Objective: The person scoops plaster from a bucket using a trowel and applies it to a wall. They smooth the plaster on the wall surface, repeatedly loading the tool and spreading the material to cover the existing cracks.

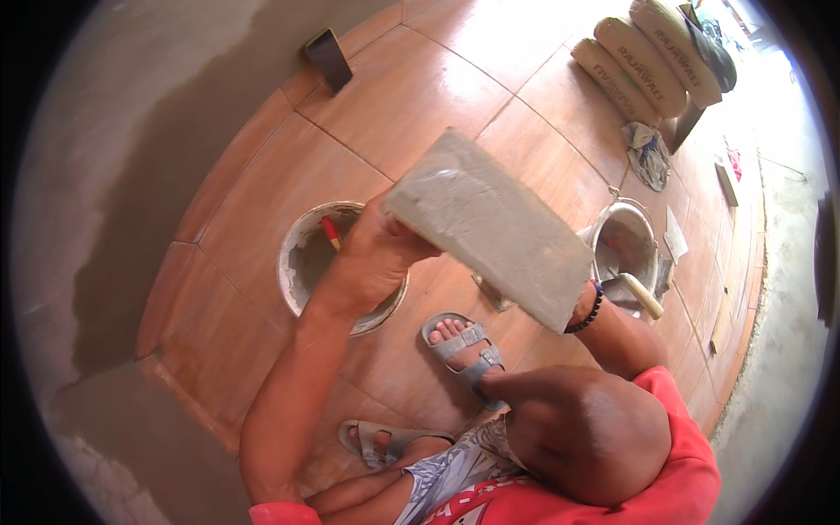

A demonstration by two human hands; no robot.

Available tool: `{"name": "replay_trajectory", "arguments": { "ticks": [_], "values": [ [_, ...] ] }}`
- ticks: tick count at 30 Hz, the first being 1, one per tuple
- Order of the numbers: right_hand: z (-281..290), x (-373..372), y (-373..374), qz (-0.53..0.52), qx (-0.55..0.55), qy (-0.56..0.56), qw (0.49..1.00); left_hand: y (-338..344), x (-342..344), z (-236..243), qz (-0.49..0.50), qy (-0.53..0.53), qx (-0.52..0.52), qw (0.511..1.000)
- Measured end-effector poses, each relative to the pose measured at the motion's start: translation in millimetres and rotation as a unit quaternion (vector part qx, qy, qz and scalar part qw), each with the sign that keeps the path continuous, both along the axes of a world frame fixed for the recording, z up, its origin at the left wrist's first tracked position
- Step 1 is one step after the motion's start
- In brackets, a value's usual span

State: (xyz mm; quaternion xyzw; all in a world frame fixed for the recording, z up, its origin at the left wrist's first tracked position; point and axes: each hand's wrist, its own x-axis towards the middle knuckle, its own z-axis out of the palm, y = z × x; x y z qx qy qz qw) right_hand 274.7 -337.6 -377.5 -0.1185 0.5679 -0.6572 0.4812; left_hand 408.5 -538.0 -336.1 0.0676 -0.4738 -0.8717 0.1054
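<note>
A flat rectangular slab [490,223], its upper face coated with smooth grey cement, is held up tilted in front of me. My left hand [381,245] grips its left end, with the fingers curled round the edge and under it. At the lower right corner is my right hand [581,305], mostly hidden by the slab; only its base shows, above a dark beaded bracelet [597,306]. Below my left hand stands a pale, cement-smeared bucket [287,262] with a red-handled tool [331,232] in it. I cannot see the slab's underside.
A second bucket [654,254] stands at right, beside a tool with a pale handle [645,297]. Stacked cement bags [643,66] and a crumpled bag [647,156] lie farther back. A dark block-like object [328,61] rests by the wall on the orange tiled floor [437,96].
</note>
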Motion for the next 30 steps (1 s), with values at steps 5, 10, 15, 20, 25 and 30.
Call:
{"name": "replay_trajectory", "arguments": {
  "ticks": [5, 10, 15, 20, 25, 30],
  "values": [
    [4, -13, 2, 0.036, 0.058, 0.088, 0.994, -3, 2, -16, 0.01, -0.007, -0.031, 0.999],
    [60, -106, 66, 0.152, 0.204, 0.599, 0.759, -13, -6, -19, -0.04, 0.05, 0.153, 0.986],
    [10, -148, 111, 0.422, 0.344, 0.709, 0.449, -9, -13, -25, 0.038, 0.101, 0.182, 0.977],
    [2, -175, 65, 0.519, 0.326, 0.606, 0.508, -28, 7, -20, 0.047, 0.113, 0.221, 0.968],
    [19, -164, -29, 0.501, 0.197, 0.675, 0.505, -34, 21, -9, 0.08, 0.091, 0.262, 0.957],
    [-1, -161, -128, 0.476, 0.127, 0.72, 0.488, -55, 18, 25, 0.08, 0.219, 0.297, 0.926]
  ]
}}
